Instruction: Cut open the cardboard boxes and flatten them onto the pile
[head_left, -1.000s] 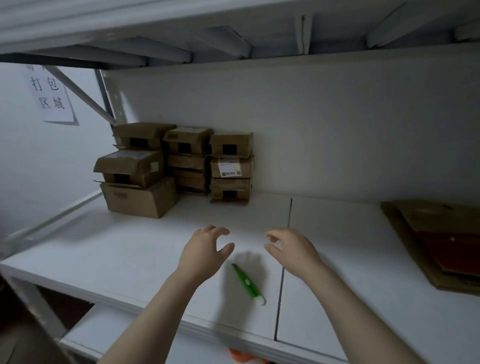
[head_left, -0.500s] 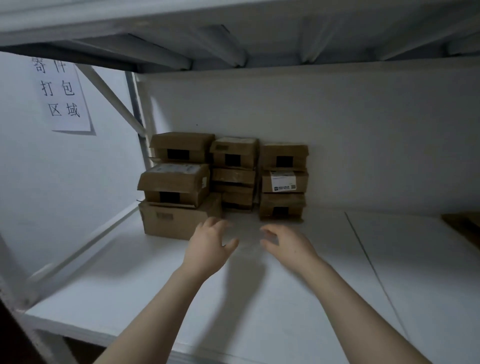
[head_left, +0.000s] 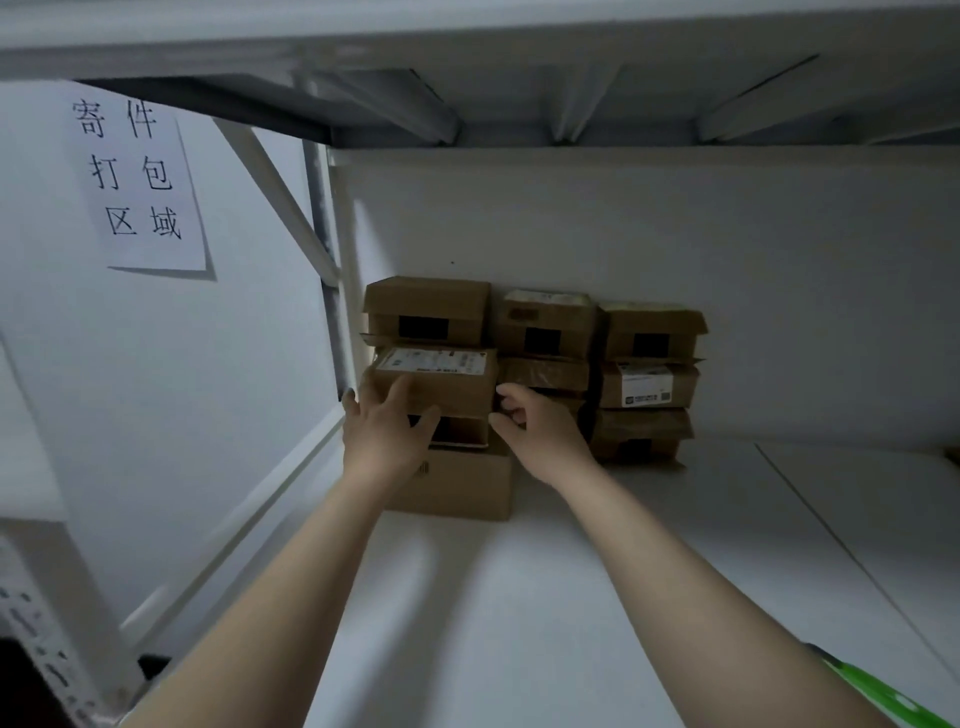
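With the labelled box (head_left: 436, 382) between your hands, left hand (head_left: 387, 431) spread flat against it and right hand (head_left: 535, 431) curled at its corner (grip unclear), squeeze both ends evenly and draw it straight back.

I see a white shelf board (head_left: 519, 597) running beneath both hands, with a thin dark seam (head_left: 831, 535) crossing it to the right of the right hand (head_left: 535, 431). Beyond the hands stands a plain white back panel (head_left: 675, 234). Above them, the underside of the upper shelf (head_left: 441, 114) shows pale metal ribs. Left of the left hand (head_left: 382, 434), a white upright post (head_left: 332, 291) and a diagonal brace (head_left: 275, 192) frame the rack. Further left and higher, a paper sign (head_left: 137, 182) with black Chinese characters hangs on the white side wall (head_left: 182, 389). The light is dim and cool.
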